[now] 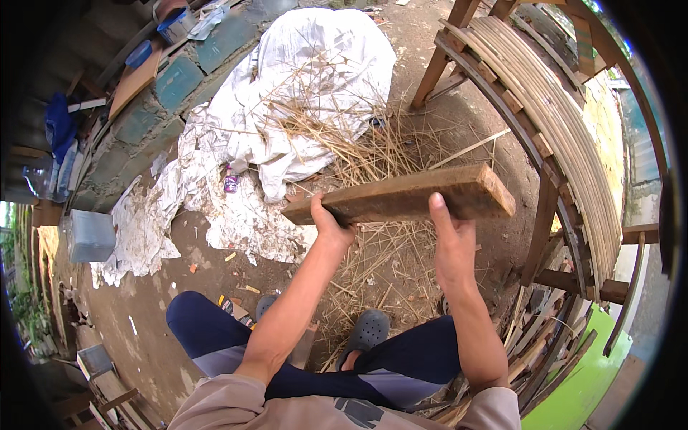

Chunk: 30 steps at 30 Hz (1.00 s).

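A thick brown wooden plank [401,195] is held up in front of me, its right end raised slightly higher than its left. My left hand [331,223] grips it near the left end, thumb over the near face and fingers hidden beneath. Toward the other end, my right hand [453,240] has its thumb pressed on the near face, the fingers out of sight underneath. Beyond the plank lies a loose heap of dry straw [358,140], partly spread over a white sheet [322,64].
On the right stands a wooden frame carrying a row of thin bamboo strips [552,107]. A low block wall [179,82] runs along the left, with a grey box [92,236] near it. Scrap wood [548,344] and a green panel [588,373] lie at lower right.
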Available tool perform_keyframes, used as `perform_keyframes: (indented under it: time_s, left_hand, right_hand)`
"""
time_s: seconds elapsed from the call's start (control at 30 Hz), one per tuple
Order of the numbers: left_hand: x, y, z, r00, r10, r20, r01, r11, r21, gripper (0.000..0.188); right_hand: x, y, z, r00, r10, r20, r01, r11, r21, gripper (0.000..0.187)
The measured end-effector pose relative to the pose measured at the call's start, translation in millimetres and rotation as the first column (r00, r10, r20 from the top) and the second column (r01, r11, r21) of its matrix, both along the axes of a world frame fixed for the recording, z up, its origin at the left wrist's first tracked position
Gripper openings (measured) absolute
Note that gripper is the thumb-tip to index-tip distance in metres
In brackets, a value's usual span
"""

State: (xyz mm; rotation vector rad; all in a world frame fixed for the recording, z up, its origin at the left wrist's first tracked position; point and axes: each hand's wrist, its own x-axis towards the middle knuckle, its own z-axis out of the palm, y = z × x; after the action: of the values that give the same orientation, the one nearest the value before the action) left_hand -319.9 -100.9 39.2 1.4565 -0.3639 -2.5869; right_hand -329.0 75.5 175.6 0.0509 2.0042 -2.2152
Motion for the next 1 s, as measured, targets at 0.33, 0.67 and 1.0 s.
perform_keyframes:
  time_s: [0.33, 0.67, 1.0]
  left_hand:
    - [-136.4, 4.2, 52.5, 0.942, -0.309, -0.13, 0.268, 0.927, -0.262, 0.059]
    - [-238.2, 3.7, -14.1, 0.694, -0.701, 0.164, 0.713, 0.636, -0.295, 0.067]
    - [-336.9, 22.4, -71.7, 0.438, -0.893, -0.099, 0.869, 0.45, -0.209, 0.069]
  right_hand:
    - [-107.3, 12.6, -38.3, 0.962, -0.272, 0.018, 0.271, 0.943, -0.195, 0.071]
    - [-140.9, 57.4, -68.3, 0.914, -0.22, 0.342, 0.225, 0.974, 0.026, 0.086]
    - [-209.9, 27.3, -76.8, 0.743, -0.643, 0.185, 0.643, 0.763, 0.067, 0.093]
